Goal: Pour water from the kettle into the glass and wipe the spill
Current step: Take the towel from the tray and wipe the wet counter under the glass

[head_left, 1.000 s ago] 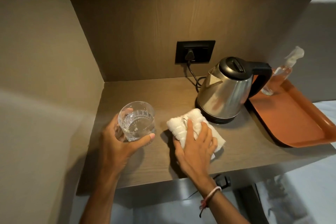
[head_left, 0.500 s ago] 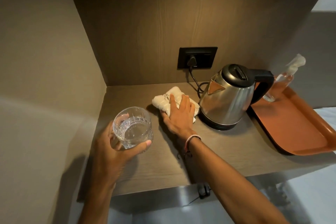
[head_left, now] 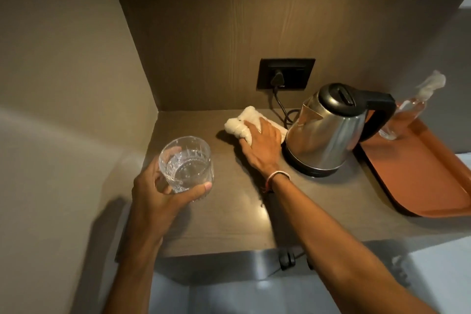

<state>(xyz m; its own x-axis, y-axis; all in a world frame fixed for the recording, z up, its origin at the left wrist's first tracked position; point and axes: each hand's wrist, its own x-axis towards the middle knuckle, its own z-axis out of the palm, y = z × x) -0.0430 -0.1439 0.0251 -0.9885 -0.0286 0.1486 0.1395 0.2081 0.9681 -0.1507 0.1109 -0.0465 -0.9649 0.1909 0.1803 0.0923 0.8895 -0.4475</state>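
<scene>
A cut-glass tumbler [head_left: 187, 164] partly filled with water is lifted off the wooden shelf [head_left: 318, 201], gripped from the left by my left hand [head_left: 155, 194]. A steel kettle [head_left: 328, 130] with a black lid and handle stands on its base at the back right, plugged into the wall. My right hand [head_left: 260, 146] presses flat on a folded white cloth [head_left: 242, 123] on the shelf, just left of the kettle near the back wall. My fingers cover the near part of the cloth.
An orange tray [head_left: 420, 173] lies right of the kettle with a clear spray bottle [head_left: 410, 109] at its far end. A black wall socket [head_left: 285, 74] and the kettle's cord [head_left: 281, 107] sit behind the cloth. Walls close the shelf at left and back.
My right hand has slid the cloth from the front middle of the shelf away toward the back wall beside the kettle. The glass has stayed held in my left hand.
</scene>
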